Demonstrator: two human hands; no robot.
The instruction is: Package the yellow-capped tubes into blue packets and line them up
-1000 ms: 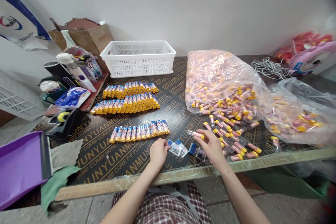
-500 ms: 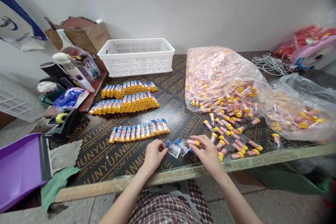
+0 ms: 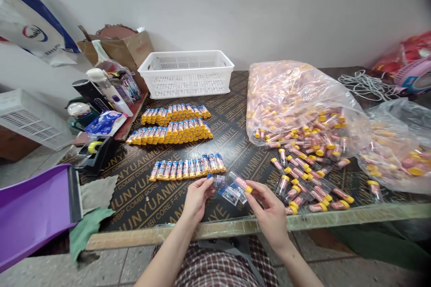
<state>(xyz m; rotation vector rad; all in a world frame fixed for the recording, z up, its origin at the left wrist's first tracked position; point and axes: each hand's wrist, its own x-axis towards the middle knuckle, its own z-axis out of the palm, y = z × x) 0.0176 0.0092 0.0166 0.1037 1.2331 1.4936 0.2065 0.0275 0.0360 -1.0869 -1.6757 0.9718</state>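
My right hand (image 3: 267, 208) pinches a clear tube with a yellow cap (image 3: 240, 182), tilted with its clear end up and to the left. In my left hand (image 3: 198, 199) is a small clear and blue printed wrapper (image 3: 218, 181), held between thumb and fingertips. More printed wrappers (image 3: 232, 195) lie on the table between the hands, just under the tube. Beyond my left hand lies a row of blue-wrapped tubes with yellow caps (image 3: 188, 168). Loose unwrapped tubes (image 3: 305, 179) are scattered to the right of my right hand.
Stacked wrapped tubes (image 3: 171, 132) lie in front of a white plastic basket (image 3: 188, 85). A large clear bag (image 3: 292, 94) spills tubes at the right, near a second bag (image 3: 397, 143). A tape dispenser (image 3: 96, 157) and purple dustpan (image 3: 37, 215) are at left.
My left hand has lifted a wrapper from the pile. The tube in my right hand has turned from level to slanting. The camera view has swung slightly left.
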